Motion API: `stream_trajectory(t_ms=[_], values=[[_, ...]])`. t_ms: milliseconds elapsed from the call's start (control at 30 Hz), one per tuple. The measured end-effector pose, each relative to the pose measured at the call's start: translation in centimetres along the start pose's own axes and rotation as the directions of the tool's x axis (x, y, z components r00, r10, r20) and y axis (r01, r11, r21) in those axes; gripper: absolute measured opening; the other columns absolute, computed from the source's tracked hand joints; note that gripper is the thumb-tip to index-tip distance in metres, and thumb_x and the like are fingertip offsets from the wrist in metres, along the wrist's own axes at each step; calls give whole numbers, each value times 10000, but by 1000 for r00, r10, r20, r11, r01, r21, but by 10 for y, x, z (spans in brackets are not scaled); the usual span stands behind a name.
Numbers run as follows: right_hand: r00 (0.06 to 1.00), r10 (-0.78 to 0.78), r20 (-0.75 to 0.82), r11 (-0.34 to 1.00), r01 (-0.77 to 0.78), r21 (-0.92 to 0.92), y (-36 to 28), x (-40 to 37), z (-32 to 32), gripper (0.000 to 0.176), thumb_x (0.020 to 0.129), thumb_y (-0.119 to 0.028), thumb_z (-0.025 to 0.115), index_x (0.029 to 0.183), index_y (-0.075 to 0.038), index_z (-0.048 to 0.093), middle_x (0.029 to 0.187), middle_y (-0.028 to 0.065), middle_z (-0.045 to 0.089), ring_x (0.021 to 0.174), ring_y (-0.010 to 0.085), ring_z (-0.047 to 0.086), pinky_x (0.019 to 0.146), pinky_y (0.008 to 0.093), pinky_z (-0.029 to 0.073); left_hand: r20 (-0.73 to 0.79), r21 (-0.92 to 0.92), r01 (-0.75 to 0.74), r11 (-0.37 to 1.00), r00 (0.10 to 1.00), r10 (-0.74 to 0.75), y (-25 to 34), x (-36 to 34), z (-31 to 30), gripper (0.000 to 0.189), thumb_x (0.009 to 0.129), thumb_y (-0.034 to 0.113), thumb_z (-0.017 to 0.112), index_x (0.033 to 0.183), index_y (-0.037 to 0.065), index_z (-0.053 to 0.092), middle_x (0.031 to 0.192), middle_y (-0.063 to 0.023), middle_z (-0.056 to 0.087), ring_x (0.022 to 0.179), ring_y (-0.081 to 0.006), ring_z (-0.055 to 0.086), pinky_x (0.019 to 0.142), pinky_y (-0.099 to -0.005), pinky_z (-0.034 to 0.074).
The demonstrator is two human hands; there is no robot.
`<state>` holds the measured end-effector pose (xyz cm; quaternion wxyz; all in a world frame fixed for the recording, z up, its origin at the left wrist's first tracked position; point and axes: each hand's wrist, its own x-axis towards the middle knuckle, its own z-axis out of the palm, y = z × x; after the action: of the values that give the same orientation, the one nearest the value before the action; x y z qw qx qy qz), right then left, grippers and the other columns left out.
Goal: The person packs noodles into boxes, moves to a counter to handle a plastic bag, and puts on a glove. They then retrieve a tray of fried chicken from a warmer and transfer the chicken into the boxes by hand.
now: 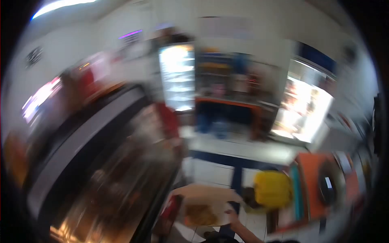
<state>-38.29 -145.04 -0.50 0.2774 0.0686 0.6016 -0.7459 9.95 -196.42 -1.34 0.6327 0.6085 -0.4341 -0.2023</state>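
Observation:
An open cardboard box (210,193) is at the bottom middle of the head view, in front of my body. Inside it lies a flat golden-brown food item (200,215), too blurred to name. My right hand (232,217) grips the box's right edge, fingers closed on it. A dark red shape (173,206) borders the box on the left; the blur hides what it is. I do not see my left hand.
On the left runs a long glass display counter (117,170). A yellow container (273,189) stands right of the box, beside an orange-topped table (310,178). Lit fridges (177,81) (300,107) and an orange-edged workbench (229,101) line the back. The floor (212,168) is tiled.

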Motion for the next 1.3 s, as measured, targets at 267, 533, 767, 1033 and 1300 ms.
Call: stream_trajectory(t_ms=[267,533,767,1033,1300], values=[[859,269,436,948,-156,-277,-41,-8,98,614,867,-206,499,1430,9,389,1310,175,542,1207,327,557,1024,442,459,-700,-339,165,926,614,-365,-141,-176,-125,275,913,106,639,1156,-8,582,986,-52,622,903,-164,589,775,-325,506],[415,537,735,827,-88,-555,9,-15,182,635,849,-167,492,1455,-20,372,1361,191,511,1241,346,529,1064,454,434,-78,-598,582,551,642,-763,50,-370,-99,566,1027,544,396,1191,61,641,949,-82,665,777,-149,597,709,-326,485],[-33,540,841,719,537,-440,95,-71,290,543,894,-120,440,1421,9,429,1425,151,480,1321,237,448,1112,330,319,238,-793,436,425,864,-443,101,-383,-168,732,1000,537,468,1526,55,307,1515,-96,421,1397,-245,397,1152,-405,333],[-334,802,495,571,671,-472,160,-168,373,809,1010,-474,503,1589,-114,68,1545,168,340,1372,267,396,1070,464,364,-215,-789,239,566,756,-618,30,-328,-218,572,940,301,515,1453,83,387,1370,-87,493,1274,-245,487,1076,-381,400],[-34,909,416,388,434,-813,161,12,284,544,1027,-426,488,1421,-54,440,1258,183,615,1077,258,643,862,393,542,-431,-550,315,773,686,-586,-63,-224,-183,701,967,417,542,1497,36,286,1412,-148,450,1357,-329,426,1099,-424,374]])
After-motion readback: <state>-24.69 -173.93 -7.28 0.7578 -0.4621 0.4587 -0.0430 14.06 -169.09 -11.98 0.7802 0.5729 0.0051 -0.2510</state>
